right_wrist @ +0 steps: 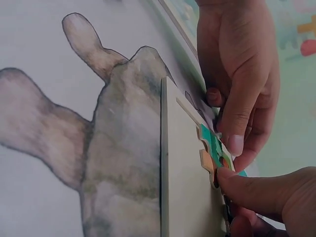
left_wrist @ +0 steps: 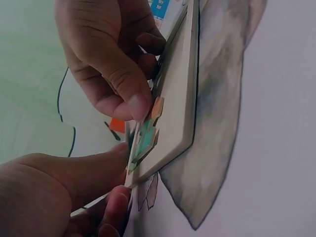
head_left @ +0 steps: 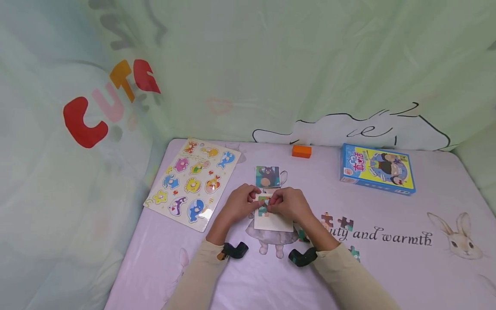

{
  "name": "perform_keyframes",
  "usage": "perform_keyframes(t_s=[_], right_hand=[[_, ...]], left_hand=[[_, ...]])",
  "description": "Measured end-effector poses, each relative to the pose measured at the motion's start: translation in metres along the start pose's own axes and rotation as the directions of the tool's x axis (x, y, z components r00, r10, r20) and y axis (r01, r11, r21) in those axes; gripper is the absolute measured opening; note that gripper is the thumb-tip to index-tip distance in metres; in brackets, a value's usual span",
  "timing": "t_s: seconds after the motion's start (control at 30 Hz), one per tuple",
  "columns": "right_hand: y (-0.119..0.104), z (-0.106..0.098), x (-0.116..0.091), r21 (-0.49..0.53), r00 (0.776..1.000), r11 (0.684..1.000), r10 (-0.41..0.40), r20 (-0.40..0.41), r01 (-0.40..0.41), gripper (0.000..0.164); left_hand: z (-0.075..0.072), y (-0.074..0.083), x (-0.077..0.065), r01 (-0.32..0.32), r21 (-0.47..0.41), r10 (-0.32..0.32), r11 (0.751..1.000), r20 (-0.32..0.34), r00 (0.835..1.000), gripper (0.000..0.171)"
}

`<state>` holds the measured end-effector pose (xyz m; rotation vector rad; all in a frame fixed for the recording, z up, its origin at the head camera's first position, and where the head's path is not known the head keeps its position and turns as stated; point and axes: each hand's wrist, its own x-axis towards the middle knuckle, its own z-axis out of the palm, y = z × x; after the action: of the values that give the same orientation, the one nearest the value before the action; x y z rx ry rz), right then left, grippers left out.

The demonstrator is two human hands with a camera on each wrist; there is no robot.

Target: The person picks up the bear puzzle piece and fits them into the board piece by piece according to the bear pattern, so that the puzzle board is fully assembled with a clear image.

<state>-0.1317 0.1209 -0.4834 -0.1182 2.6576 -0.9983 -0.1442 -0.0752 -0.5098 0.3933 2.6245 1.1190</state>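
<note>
A pale jigsaw board [head_left: 274, 224] lies in front of me, tilted, with a few joined green and orange pieces [left_wrist: 144, 140] in its far left corner. My left hand [head_left: 239, 203] grips that corner, thumb by the pieces and fingers at the edge. Over the same corner, my right hand [head_left: 291, 205] pinches a small jigsaw piece [head_left: 266, 202] between thumb and index finger, mostly hidden by the fingertips. The right wrist view shows both thumbs close together at the joined pieces [right_wrist: 212, 143]. Just beyond the board is a bear picture card [head_left: 268, 176].
Loose jigsaw pieces [head_left: 345, 223] lie to the right, some partly behind the right forearm. A knob puzzle board of sea animals [head_left: 193, 185] is at the left. At the back are an orange block [head_left: 301, 151] and a blue and yellow box [head_left: 377, 168].
</note>
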Motion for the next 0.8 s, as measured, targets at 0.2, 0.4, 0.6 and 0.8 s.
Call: perform_keyframes(t_s=[0.2,0.4,0.6,0.8], right_hand=[[-0.0003,0.0001,-0.0003,-0.004,1.0,1.0,0.013,0.0,-0.013,0.018],[-0.0018,0.0005,-0.0009,-0.013,1.0,1.0,0.027,-0.001,-0.027,0.018],[-0.0023,0.0012,-0.0013,-0.017,0.999,0.999,0.034,-0.001,-0.034,0.019],[-0.0011,0.0003,-0.0011,-0.021,1.0,1.0,0.012,0.013,-0.011,0.017]], left_hand=[[0.0021,-0.0008,0.0015,0.005,0.007,-0.005,1.0,-0.004,1.0,0.034],[0.0043,-0.0006,0.002,0.001,0.022,0.0,1.0,-0.021,1.0,0.032],[0.0032,-0.0002,0.0005,-0.012,0.025,0.012,1.0,-0.02,1.0,0.034],[0.0011,0.0031,-0.0012,-0.01,0.032,0.01,0.999,-0.019,1.0,0.035]])
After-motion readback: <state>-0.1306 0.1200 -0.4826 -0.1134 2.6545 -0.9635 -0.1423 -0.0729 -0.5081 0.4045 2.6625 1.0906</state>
